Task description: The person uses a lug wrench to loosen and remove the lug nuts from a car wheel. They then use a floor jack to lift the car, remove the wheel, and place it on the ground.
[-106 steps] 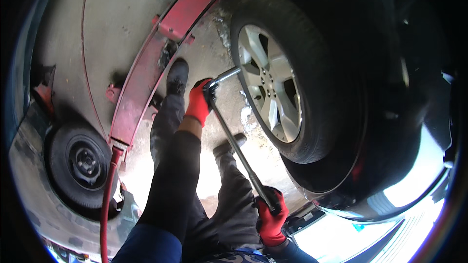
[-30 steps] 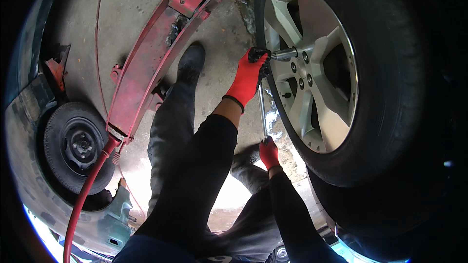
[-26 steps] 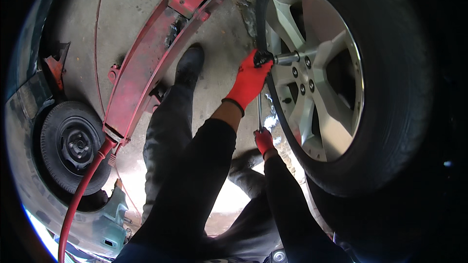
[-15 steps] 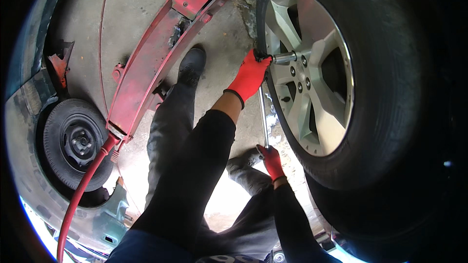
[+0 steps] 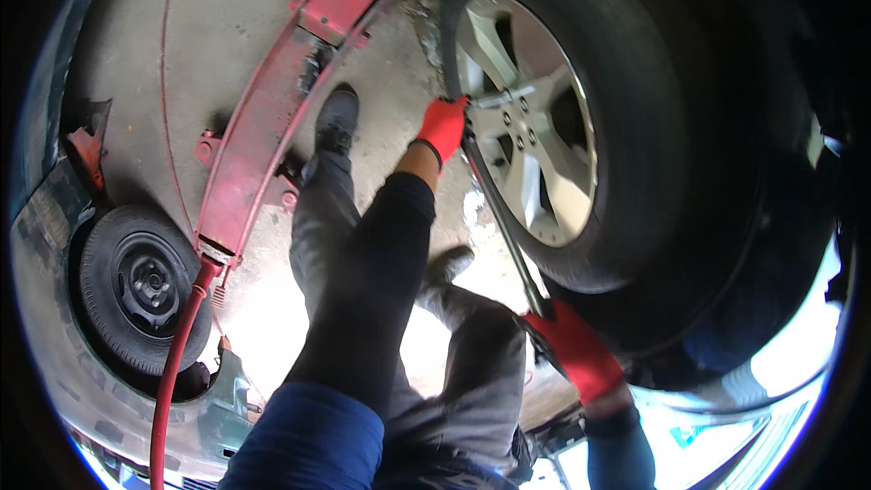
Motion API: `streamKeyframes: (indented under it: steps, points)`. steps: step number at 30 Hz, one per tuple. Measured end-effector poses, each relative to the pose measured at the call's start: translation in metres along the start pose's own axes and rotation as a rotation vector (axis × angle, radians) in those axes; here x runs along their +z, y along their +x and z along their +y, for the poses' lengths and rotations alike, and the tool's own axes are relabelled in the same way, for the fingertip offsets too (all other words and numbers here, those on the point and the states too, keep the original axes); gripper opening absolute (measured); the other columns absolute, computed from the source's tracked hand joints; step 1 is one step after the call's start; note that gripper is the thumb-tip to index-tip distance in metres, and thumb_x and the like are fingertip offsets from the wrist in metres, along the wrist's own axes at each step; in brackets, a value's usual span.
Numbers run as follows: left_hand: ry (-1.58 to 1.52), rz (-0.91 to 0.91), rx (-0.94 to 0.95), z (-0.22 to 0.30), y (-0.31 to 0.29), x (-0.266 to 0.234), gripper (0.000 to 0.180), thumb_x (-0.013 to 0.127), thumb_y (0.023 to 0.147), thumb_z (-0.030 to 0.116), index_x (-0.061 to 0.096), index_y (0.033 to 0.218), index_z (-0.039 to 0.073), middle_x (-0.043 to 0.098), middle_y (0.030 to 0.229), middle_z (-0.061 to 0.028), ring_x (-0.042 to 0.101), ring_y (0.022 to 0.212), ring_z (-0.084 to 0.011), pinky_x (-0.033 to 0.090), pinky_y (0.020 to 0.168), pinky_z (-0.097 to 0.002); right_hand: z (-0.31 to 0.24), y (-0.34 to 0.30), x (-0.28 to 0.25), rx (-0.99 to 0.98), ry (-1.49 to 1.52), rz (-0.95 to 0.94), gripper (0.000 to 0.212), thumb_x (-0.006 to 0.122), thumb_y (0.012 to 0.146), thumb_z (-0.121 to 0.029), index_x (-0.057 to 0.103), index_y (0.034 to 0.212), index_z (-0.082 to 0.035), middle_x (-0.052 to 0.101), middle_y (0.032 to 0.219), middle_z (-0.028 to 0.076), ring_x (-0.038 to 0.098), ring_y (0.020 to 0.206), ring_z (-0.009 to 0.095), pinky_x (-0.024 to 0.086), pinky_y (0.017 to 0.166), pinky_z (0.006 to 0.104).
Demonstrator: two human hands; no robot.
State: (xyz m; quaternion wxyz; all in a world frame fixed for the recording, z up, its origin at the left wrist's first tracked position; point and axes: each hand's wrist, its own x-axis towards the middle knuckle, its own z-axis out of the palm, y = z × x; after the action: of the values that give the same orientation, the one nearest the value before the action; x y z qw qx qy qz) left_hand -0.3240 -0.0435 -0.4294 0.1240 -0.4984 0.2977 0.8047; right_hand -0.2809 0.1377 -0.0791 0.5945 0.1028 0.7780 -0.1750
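Observation:
A long-handled socket wrench (image 5: 504, 227) slants between my red-gloved hands. My left hand (image 5: 443, 132) is closed around its head, beside the shiny socket (image 5: 506, 97) that reaches to the hub of a silver alloy wheel (image 5: 570, 177). Several lug nuts (image 5: 521, 139) show near the hub; whether the socket sits on one is hard to see. My right hand (image 5: 578, 351) grips the handle's near end, lower right, below the black tire (image 5: 635, 118). Part of the handle end is hidden in the glove.
A red floor jack (image 5: 259, 141) runs along my left, its red handle (image 5: 172, 381) bending toward me. Beyond it a smaller wheel with a black steel rim (image 5: 145, 281) sits in a worn car body (image 5: 54, 308). My shoes stand on the concrete floor (image 5: 381, 82).
My right hand has swung the wrench's handle end rightward and toward me. My left hand stays at the wrench head. The whole view has shifted, with the wheel appearing further left.

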Motion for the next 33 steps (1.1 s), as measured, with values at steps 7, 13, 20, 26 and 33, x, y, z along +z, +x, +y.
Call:
streamKeyframes:
  steps: [7,13,20,26,33]
  points:
    - [-0.226,0.004,-0.051,-0.008,-0.008,-0.025,0.025,0.065,0.097,0.031,0.056,0.089,0.009,0.050,0.063,-0.0025,0.048,0.049,-0.0166,0.046,0.050,-0.0342,-0.035,-0.030,-0.011,-0.016,0.392,-0.289,0.051,0.072,0.092,-0.022,0.053,0.135,0.000,0.064,0.106,0.012,0.062,0.096,0.021,0.050,0.088,0.0321]
    - [-0.109,0.043,0.058,-0.059,-0.033,-0.030,0.016,0.063,0.098,0.023,0.060,0.104,0.008,0.055,0.074,-0.0019,0.057,0.054,-0.0164,0.056,0.056,-0.0339,0.177,0.089,0.125,-0.021,-0.175,-0.081,0.039,0.062,0.094,-0.025,0.050,0.122,0.000,0.067,0.106,0.025,0.062,0.105,0.045,0.049,0.090,0.0490]
    - [-0.292,-0.036,0.342,-0.085,-0.009,-0.031,0.013,0.063,0.098,0.013,0.059,0.108,0.005,0.062,0.092,-0.0039,0.058,0.072,-0.0140,0.054,0.066,-0.0312,0.281,0.278,0.184,-0.144,-0.198,0.366,0.021,0.058,0.092,-0.019,0.057,0.107,-0.004,0.068,0.100,0.023,0.065,0.098,0.044,0.051,0.085,0.0520]
    - [-0.354,-0.082,0.430,-0.083,-0.004,-0.028,0.013,0.062,0.098,0.009,0.060,0.110,0.005,0.063,0.093,-0.0031,0.060,0.078,-0.0128,0.051,0.073,-0.0300,0.268,0.383,0.168,-0.054,-0.106,0.218,0.034,0.061,0.090,-0.029,0.059,0.113,-0.004,0.068,0.110,0.024,0.064,0.107,0.042,0.050,0.090,0.0513]
    - [-0.262,-0.171,0.427,-0.079,-0.001,-0.047,0.018,0.064,0.096,0.009,0.061,0.113,0.004,0.064,0.097,-0.0042,0.062,0.085,-0.0149,0.052,0.076,-0.0317,0.261,0.406,0.159,-0.034,-0.210,0.266,0.040,0.057,0.090,-0.030,0.058,0.120,-0.003,0.067,0.118,0.023,0.062,0.112,0.043,0.048,0.095,0.0503]
